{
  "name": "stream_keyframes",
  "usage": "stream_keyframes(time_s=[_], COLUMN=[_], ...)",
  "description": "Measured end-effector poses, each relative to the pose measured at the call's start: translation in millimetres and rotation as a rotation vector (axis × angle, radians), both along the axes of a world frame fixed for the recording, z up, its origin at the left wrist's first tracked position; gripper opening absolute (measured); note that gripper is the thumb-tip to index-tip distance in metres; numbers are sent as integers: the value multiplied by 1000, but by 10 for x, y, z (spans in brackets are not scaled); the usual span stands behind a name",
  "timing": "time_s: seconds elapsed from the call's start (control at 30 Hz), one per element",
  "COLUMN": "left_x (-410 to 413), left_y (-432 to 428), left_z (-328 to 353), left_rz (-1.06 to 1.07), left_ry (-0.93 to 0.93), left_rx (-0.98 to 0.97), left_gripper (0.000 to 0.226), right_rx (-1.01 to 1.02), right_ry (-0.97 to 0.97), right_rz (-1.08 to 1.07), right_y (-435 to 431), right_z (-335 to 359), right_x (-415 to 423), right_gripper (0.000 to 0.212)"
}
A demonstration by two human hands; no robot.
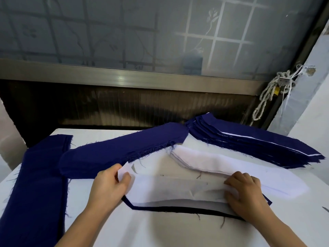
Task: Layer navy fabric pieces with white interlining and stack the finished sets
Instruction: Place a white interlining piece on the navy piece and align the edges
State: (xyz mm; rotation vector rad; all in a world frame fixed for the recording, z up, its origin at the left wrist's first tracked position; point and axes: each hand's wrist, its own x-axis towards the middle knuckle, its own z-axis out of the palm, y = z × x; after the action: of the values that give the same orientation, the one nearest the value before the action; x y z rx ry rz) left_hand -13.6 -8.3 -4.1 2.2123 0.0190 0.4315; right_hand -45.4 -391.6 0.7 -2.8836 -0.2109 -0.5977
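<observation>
Navy strips (pixel 35 175) lie at the left, edges fraying. Just right of them the left hand (pixel 108 186) pinches the left end of a white interlining sheet (pixel 174 189), thumb on top. The sheet covers a navy piece (pixel 178 209) at the near middle of the table (pixel 178 232), with only its near edge showing. The right hand (pixel 247 191) grips the sheet's right end with curled fingers. Thin, limp and light, it will likely wrinkle or slide, so holding both ends taut seems wise. Finished sets (pixel 249 143) are stacked far right.
</observation>
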Motion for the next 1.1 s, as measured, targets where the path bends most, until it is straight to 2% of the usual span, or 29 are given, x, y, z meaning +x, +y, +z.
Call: stream_keyframes(time_s=[0.17,0.33,0.5,0.57,0.67,0.77,0.97,1.1], left_x=[-3,8,-6,-15,-10,-13,-15,-11], left_y=[10,15,4,-3,2,8,8,1], left_z=[-3,24,45,47,34,24,-19,-32], left_rz=[28,106,152,161,173,187,183,178], left_ry=[-18,-36,-18,-27,-27,-14,6,-3], left_rx=[-87,-28,25,8,60,170,415,464], left_gripper=[37,37,38,40,38,37,46,47], right_rx=[67,232,769,871,856,817,592,411], right_ry=[-136,-164,-181,-241,-281,-204,-87,-106], right_rz=[-54,-225,-349,-401,-449,-452,-479,-539], right_y=[-9,-97,-196,-189,-183,-201,-206,-168], right_z=[-72,-9,22,35,27,5,-27,-39], right_x=[-43,-122,-249,-264,-262,-240,-226,-197], right_gripper=[10,29,34,31,28,22,16,14])
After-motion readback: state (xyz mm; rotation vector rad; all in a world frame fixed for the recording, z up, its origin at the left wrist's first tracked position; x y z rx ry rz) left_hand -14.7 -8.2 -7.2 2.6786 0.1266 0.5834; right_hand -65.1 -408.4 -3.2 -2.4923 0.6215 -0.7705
